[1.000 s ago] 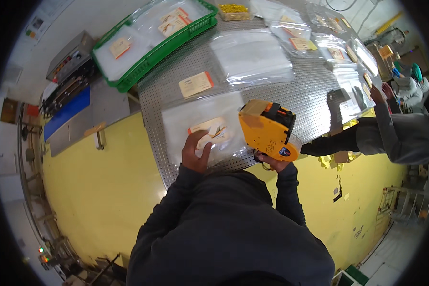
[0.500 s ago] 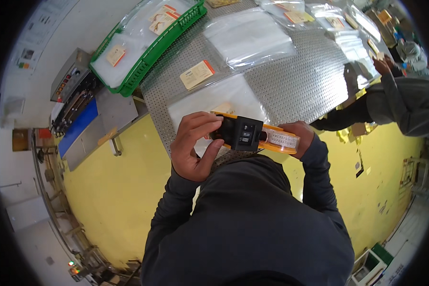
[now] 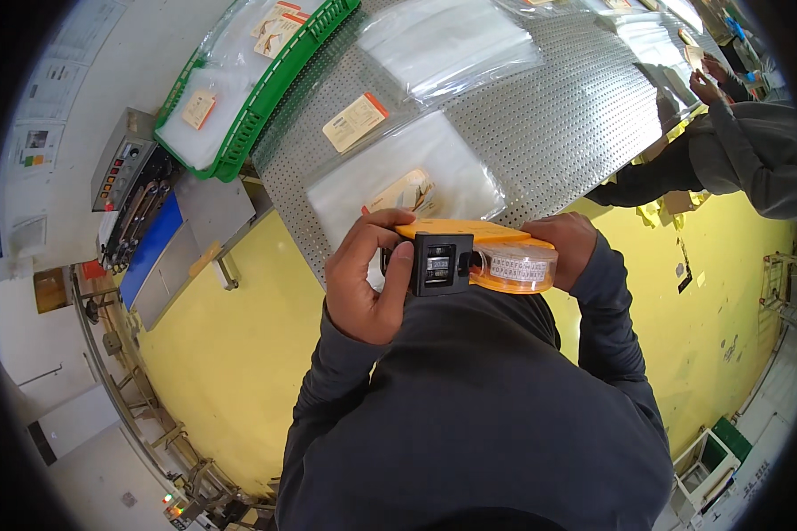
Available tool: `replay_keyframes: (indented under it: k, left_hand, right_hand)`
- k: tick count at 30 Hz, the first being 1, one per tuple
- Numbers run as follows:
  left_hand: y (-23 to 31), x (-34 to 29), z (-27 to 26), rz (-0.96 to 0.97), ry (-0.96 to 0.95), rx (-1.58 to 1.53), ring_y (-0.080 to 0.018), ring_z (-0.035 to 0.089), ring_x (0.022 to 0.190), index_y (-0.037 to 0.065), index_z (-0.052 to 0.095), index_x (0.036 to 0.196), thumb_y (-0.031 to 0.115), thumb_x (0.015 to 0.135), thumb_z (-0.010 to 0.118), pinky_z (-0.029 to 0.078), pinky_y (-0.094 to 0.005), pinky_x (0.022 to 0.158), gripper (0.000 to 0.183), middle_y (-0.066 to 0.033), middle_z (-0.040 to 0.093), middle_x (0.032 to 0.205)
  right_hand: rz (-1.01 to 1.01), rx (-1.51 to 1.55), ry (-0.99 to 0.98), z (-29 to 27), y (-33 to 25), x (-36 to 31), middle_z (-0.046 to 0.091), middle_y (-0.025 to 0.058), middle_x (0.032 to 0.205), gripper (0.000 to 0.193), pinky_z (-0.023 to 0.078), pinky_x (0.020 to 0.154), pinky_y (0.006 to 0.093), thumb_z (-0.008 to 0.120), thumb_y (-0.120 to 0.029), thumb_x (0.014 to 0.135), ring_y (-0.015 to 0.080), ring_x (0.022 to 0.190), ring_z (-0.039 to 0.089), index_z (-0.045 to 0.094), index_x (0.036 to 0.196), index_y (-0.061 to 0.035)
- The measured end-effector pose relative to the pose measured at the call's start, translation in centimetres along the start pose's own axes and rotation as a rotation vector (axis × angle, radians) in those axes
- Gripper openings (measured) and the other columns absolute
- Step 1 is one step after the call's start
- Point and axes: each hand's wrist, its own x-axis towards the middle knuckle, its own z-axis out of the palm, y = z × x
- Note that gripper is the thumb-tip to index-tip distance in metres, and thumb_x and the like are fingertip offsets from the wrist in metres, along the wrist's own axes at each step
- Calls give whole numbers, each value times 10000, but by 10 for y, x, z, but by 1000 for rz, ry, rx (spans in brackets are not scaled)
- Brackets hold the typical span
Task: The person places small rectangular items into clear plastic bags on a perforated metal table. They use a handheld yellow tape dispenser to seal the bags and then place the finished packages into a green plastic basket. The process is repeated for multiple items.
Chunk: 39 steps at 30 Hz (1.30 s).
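In front of my body I hold a yellow and black handheld date stamp (image 3: 483, 229) with both hands. Its black end has a small window of number wheels, and a round clear case on it holds a strip of printed characters. The fingers and thumb of my left hand (image 3: 369, 276) pinch the black end. My right hand (image 3: 565, 248) is closed round the yellow end, its fingers partly hidden. Just beyond the stamp lies a clear plastic bag (image 3: 456, 164) with an orange and cream card (image 3: 407, 193) on it. Another card (image 3: 356, 122) lies farther left.
The perforated metal table (image 3: 576, 106) carries more clear bags (image 3: 452, 44). A green basket (image 3: 255, 111) of bags and cards stands at its left, beside a sealing machine (image 3: 133, 177) with a blue belt. Another person (image 3: 744, 150) works at the right side of the table.
The stamp has tilted, so its yellow top and the round case now show more. My left hand has shifted slightly lower with it. The view has moved a little.
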Motion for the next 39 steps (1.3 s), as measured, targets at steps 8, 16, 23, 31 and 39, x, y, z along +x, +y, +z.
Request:
replay_keyframes:
  k: [8, 16, 23, 31, 39]
  left_hand:
    - [-9, -9, 25, 21, 191, -24, -294, 663, 1032, -35, 518, 903, 16, 919, 496, 485, -352, 917, 58, -209, 666, 1069]
    - [-17, -11, 31, 46, 235, -33, -300, 665, 1038, -38, 491, 950, 51, 950, 455, 485, -360, 928, 96, -206, 672, 1081]
    - [-18, -10, 33, 63, 258, -59, -308, 662, 1050, -38, 484, 933, 41, 950, 443, 485, -369, 933, 91, -221, 668, 1079]
    - [-17, -10, 34, 16, 262, -58, -317, 654, 1074, -45, 487, 939, 36, 954, 442, 482, -377, 948, 94, -225, 666, 1081]
    - [-16, -8, 29, 19, 204, -55, -313, 636, 1095, -48, 490, 971, 36, 951, 420, 459, -387, 976, 111, -231, 658, 1093]
  right_hand:
    - [27, 35, -13, 3, -1, 1, 670, 129, 780, 247, 520, 680, 429, 704, -222, 723, 354, 778, 644, 689, 951, -126]
    - [40, 62, 14, 5, 2, 0, 651, 139, 752, 188, 511, 679, 433, 711, -205, 713, 364, 775, 635, 656, 846, -84]
    - [59, 66, -7, 5, 1, 0, 654, 138, 755, 177, 513, 683, 435, 698, -213, 726, 363, 782, 637, 660, 845, -88]
    - [3, 19, 17, 8, 6, 1, 644, 167, 725, 302, 503, 644, 411, 774, -245, 701, 362, 698, 635, 675, 886, -28]
    - [52, 38, 0, 4, 4, 1, 661, 131, 757, 207, 518, 675, 433, 709, -236, 727, 361, 765, 642, 686, 883, -102]
